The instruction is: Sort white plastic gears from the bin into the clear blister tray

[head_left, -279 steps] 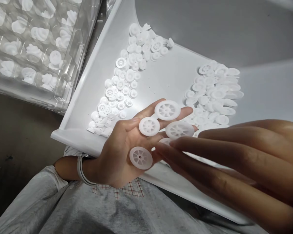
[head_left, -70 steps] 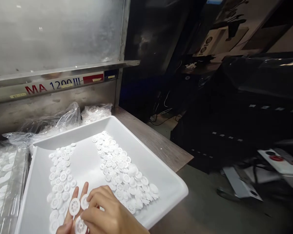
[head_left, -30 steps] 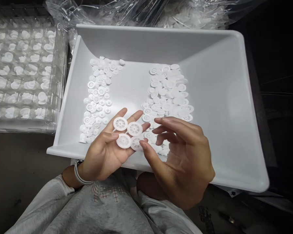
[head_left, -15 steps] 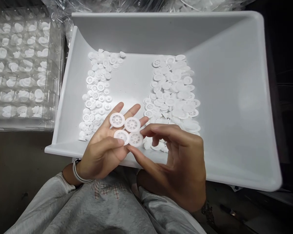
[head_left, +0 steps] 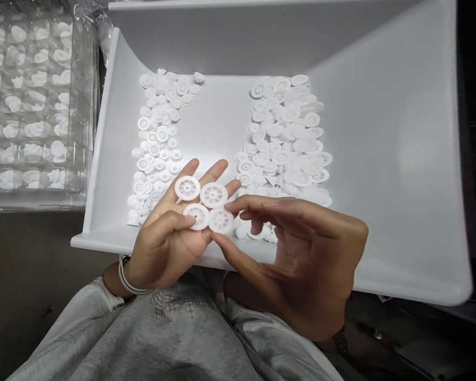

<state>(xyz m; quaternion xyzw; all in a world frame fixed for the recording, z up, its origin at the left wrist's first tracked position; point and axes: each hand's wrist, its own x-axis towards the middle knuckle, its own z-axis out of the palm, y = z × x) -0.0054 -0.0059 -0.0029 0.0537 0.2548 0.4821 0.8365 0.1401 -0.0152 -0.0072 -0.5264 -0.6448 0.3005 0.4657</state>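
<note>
Several white plastic spoked wheels rest side by side on my left hand (head_left: 168, 241), palm up with its fingers spread beneath them. Its thumb presses on the lower left wheel (head_left: 196, 217). Farther up the fingers are the upper left wheel (head_left: 188, 188) and the upper right wheel (head_left: 213, 196). With thumb and forefinger, my right hand (head_left: 305, 248) holds the lower right wheel (head_left: 221, 221) at its edge. That wheel touches or nearly touches its neighbours; I cannot tell which.
A large white plastic bin (head_left: 388, 174) lies in front of me. Inside are a left pile of small white wheels (head_left: 158, 132) and a right pile of white wheels (head_left: 285, 137). A clear compartment tray (head_left: 77, 100) with white parts stands at the left.
My right hand's back has shifted right, while its fingertips stay at the lower right wheel. The wheels sit slightly higher in view, and the camera has tilted a little.
</note>
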